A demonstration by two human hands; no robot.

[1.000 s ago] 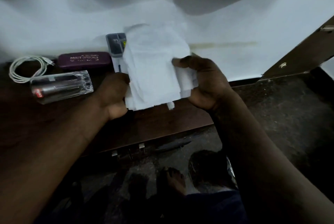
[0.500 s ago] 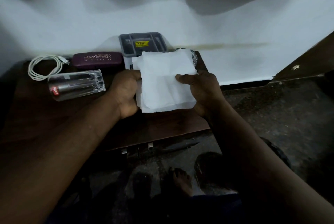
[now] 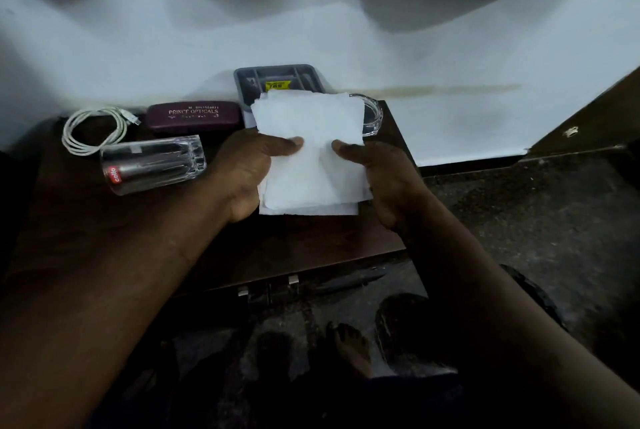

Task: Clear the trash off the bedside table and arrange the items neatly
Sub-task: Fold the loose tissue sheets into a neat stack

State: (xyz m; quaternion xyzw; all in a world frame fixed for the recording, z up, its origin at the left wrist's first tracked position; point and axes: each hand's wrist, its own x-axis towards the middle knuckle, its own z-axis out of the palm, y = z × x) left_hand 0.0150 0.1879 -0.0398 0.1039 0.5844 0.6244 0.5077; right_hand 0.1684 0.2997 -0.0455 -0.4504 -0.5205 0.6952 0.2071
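A stack of white square paper napkins [image 3: 311, 158] is held over the dark brown wooden desk [image 3: 311, 248]. The left hand [image 3: 242, 172] pinches its left edge and the right hand [image 3: 377, 179] its right edge, thumbs on top. Just beyond the hands sit a grey plastic compartment tray [image 3: 277, 77] and a small clear glass dish [image 3: 372, 113]. Left of the left hand a clear drinking glass [image 3: 152, 163] lies on its side, with a maroon spectacle case [image 3: 193, 116] and a coiled white cable [image 3: 93, 130] beyond it.

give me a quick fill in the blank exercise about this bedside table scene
The paper stack held by the left hand and right hand is ____ in colour.
The clear glass lies on its ____.
The purple case reads PRINCE ____.
The grey tray bears a ____ sticker.
Missing words: white; side; OPTICALS; yellow.
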